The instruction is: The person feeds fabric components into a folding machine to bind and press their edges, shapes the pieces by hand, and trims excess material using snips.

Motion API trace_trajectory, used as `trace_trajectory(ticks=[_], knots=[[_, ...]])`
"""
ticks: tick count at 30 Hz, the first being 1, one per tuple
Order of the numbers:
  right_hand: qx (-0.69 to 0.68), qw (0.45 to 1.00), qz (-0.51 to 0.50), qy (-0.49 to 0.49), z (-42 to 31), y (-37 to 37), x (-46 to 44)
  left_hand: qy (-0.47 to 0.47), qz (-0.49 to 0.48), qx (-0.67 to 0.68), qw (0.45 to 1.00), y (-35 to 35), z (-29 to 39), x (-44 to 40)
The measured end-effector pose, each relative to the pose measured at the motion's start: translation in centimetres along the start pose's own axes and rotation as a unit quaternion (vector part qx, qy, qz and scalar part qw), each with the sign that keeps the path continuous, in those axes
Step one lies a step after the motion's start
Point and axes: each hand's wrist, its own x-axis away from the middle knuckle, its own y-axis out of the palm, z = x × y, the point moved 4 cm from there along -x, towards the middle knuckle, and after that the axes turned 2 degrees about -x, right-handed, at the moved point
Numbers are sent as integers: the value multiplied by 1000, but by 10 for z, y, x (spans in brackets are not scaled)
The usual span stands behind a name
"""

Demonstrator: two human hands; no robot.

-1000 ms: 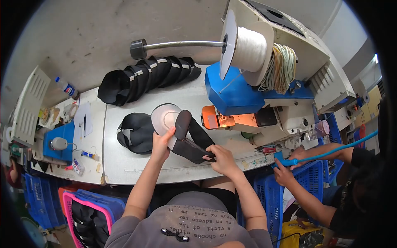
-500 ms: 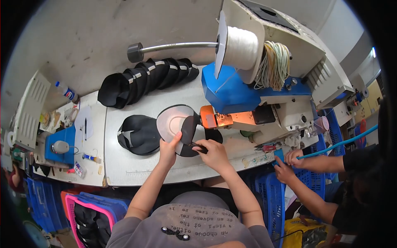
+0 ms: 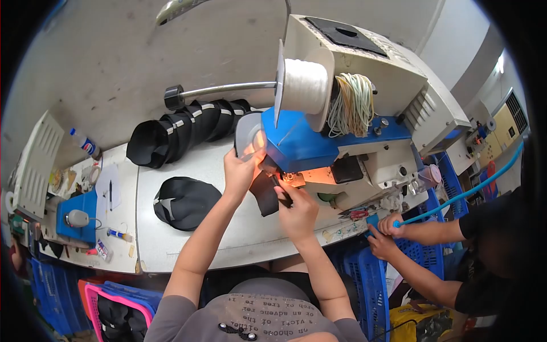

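Observation:
My left hand (image 3: 242, 171) grips a black fabric piece (image 3: 264, 195) backed by a pale, rounded panel (image 3: 246, 134), held up against the lit work area of the blue-headed machine (image 3: 299, 139). The fingers of my right hand (image 3: 298, 212) are closed just below the machine's orange-lit plate (image 3: 294, 179), beside the fabric. A small dark item pokes out of them; I cannot make out its kind. Part of the piece is hidden under the machine head. To the left, a black rounded fabric piece (image 3: 187, 203) with a pale label lies on the white table (image 3: 165, 248).
A row of nested black fabric pieces (image 3: 179, 134) lies along the wall. A spool of white thread (image 3: 306, 85) hangs above the machine. On the right, another person's hands (image 3: 387, 233) are near a blue hose (image 3: 456, 202). A pink-rimmed basket (image 3: 149, 310) stands below left.
Both hands have brought the black fabric piece and its pale panel up and in under the machine head. The head view has shifted slightly. The loose piece on the table stays put.

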Motion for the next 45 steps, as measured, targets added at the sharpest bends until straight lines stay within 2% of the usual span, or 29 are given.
trace_trajectory(ticks=[3,4,10,13,16,19,22,25,28,34,37,40,45], knots=[[7,1000,10,1,8,2,-8,-39,-14,-4,999,8,-17,-14],[10,1000,2,9,9,3,-9,-3,-31,-84,996,6,-21,-20],[-4,999,-24,42,12,-6,-9,18,-36,-75,996,11,-8,-10],[-14,999,-33,39,18,-11,-9,49,-8,-109,993,14,3,-2],[-8,999,-46,10,16,-14,-14,27,9,-114,993,14,-1,-4],[4,998,-66,-2,17,-13,-16,-1,-30,-81,996,16,-5,-8],[20,996,-84,-19,21,-13,-16,-43,-24,-23,999,22,-4,-5],[29,995,-98,-23,23,-21,-19,62,21,-119,991,20,-2,-1],[39,991,-126,-12,26,-26,-23,107,50,-123,985,19,-5,4],[39,990,-139,4,38,-29,-36,30,56,-83,995,16,-22,3],[40,990,-135,10,38,-31,-38,77,69,-128,986,23,-7,7],[45,990,-130,5,39,-29,-39,84,57,-114,988,24,-13,2],[74,985,-148,52,39,-26,-36,40,4,-72,997,27,-13,-6]])
